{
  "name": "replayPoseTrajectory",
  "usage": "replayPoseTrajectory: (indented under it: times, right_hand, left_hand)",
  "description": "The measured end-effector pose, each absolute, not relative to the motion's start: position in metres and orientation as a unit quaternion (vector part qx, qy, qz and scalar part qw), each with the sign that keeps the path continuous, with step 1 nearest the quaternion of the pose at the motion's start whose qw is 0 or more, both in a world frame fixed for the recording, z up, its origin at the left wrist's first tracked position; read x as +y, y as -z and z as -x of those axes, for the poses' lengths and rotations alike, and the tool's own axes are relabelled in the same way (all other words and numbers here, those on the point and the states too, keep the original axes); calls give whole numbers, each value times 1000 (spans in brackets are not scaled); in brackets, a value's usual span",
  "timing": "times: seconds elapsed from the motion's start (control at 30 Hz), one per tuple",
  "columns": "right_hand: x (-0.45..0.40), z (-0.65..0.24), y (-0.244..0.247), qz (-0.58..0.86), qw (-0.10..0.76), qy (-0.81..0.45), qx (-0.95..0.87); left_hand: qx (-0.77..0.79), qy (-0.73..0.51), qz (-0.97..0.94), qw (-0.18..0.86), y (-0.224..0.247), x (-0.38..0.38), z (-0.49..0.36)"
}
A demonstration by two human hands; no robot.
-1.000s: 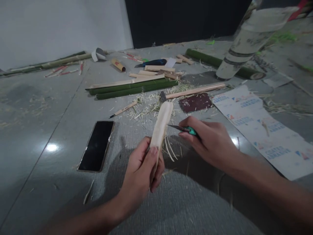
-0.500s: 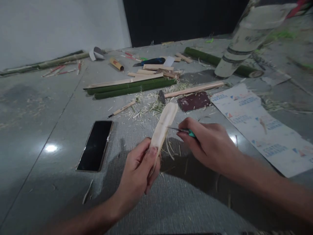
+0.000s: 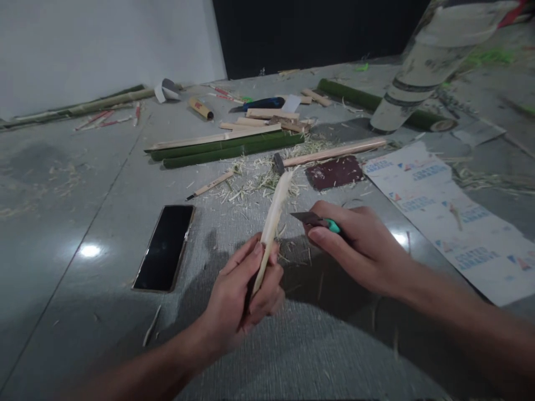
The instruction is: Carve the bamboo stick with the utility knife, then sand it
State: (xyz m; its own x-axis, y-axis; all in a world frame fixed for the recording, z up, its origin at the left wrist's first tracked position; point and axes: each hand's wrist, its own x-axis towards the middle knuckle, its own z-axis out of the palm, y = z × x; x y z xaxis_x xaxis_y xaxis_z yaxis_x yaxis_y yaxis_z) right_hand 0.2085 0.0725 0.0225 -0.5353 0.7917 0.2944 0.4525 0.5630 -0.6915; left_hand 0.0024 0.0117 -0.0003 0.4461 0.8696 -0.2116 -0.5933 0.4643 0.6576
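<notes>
Right of the phone [image 3: 165,248], the left hand [image 3: 246,289] grips the lower end of a pale strip [image 3: 273,214], its free end angled up and away. Farther right of the phone, the right hand [image 3: 363,239] is closed around a green-handled knife [image 3: 320,221], its blade just beside the strip but apart from it.

For clean paring, the blade should probably meet the strip at a shallow angle and take thin curls; a steep bite could dig in or split along the grain. Strokes are best run toward the free end — away from the left thumb — with the wrist steady and the pressure light. A firm grip low down matters, since the slim strip may flex or twist under the edge.

Beyond and right of the phone lie shavings [image 3: 238,192], a hammer [image 3: 334,151] and a dark red sheet [image 3: 336,172] — the last perhaps an abrasive, better suited to smoothing small ridges than more cutting.
</notes>
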Motion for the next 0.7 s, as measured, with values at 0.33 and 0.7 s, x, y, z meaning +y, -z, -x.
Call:
replayPoseTrajectory:
  times: [0.33,0.7]
  right_hand:
    - [67,-206,-18,452,434,-331,-706]
    - [70,-207,-7,442,472,-440,-623]
  left_hand:
    - [421,-374,-429,706,-2,5,3]
    - [516,-347,-712,327,-8,16,10]
